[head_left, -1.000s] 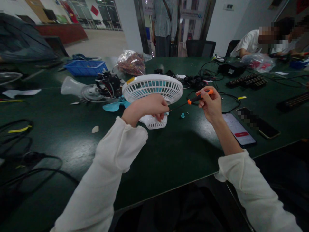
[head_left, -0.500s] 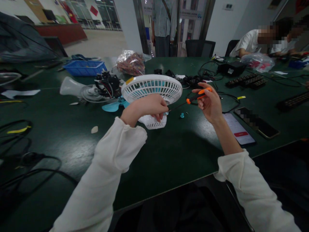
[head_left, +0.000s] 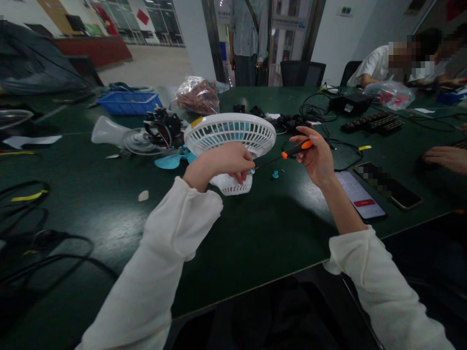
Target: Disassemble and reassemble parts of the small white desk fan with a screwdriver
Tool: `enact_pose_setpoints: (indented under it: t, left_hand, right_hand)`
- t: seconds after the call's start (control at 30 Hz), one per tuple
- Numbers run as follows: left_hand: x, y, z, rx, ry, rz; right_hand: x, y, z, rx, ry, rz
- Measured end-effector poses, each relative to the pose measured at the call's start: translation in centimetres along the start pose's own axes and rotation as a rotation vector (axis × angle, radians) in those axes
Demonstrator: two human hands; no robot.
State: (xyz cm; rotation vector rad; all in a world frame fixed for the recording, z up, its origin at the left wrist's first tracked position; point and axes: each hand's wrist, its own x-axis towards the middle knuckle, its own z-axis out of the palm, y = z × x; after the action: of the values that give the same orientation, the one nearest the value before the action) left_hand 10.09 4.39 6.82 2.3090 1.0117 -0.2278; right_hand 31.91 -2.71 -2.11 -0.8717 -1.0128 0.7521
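Observation:
A white fan (head_left: 233,130) with a slatted round guard lies on the dark green table. My left hand (head_left: 233,160) is closed round its neck, between the guard and the white slotted base part (head_left: 236,185). My right hand (head_left: 316,156) holds an orange and black screwdriver (head_left: 298,148) by the handle. The shaft points left and its tip meets the fan's neck beside my left fingers; the exact contact is too small to make out. A small blue-green knob (head_left: 275,174) sits on the table right of the fan. Blue blades (head_left: 168,161) lie partly behind my left wrist.
Behind are a blue basket (head_left: 129,103), a plastic bag of brown items (head_left: 199,96) and a black motor assembly (head_left: 163,127). Two phones (head_left: 359,197) (head_left: 388,185) lie right of my right wrist. Another person's hand (head_left: 447,158) rests at the far right. Cables spread at left.
My right fingers have shifted slightly on the screwdriver handle, which has turned a little. Another person's hand has come in at the right edge. My left hand and the fan look unmoved.

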Motion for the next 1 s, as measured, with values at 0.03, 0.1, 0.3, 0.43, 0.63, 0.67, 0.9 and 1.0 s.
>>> enact_pose_setpoints:
  t: [0.03,0.1,0.3,0.43,0.63,0.67,0.9,1.0]
  left_hand:
    - [-0.04,0.05,0.00,-0.002,-0.001,0.000]
    - [-0.14,0.18,-0.01,0.002,0.000,0.001]
    - [-0.39,0.42,-0.07,0.007,0.007,-0.005]
    - [-0.24,0.23,-0.09,0.010,-0.002,0.005]
    - [-0.02,-0.07,-0.08,0.013,0.000,0.011]
    - [-0.01,-0.07,-0.08,0.012,-0.001,0.010]
    - [0.05,-0.06,-0.04,-0.004,-0.002,0.005]
    - [0.08,-0.11,-0.03,0.007,0.000,0.018]
  right_hand:
    - [-0.02,-0.07,0.02,0.000,0.006,0.003]
    - [-0.10,-0.20,0.07,0.007,0.011,0.006]
    - [-0.25,-0.29,0.03,0.037,0.017,0.007]
    - [-0.27,-0.58,-0.14,0.112,-0.033,0.030]
    - [-0.13,-0.62,-0.22,0.064,0.000,0.034]
    - [-0.08,-0.50,-0.19,0.050,0.020,0.036]
    - [0.07,0.14,0.11,0.005,0.107,0.028]
    - [0.08,0.19,0.08,0.012,0.105,0.060]
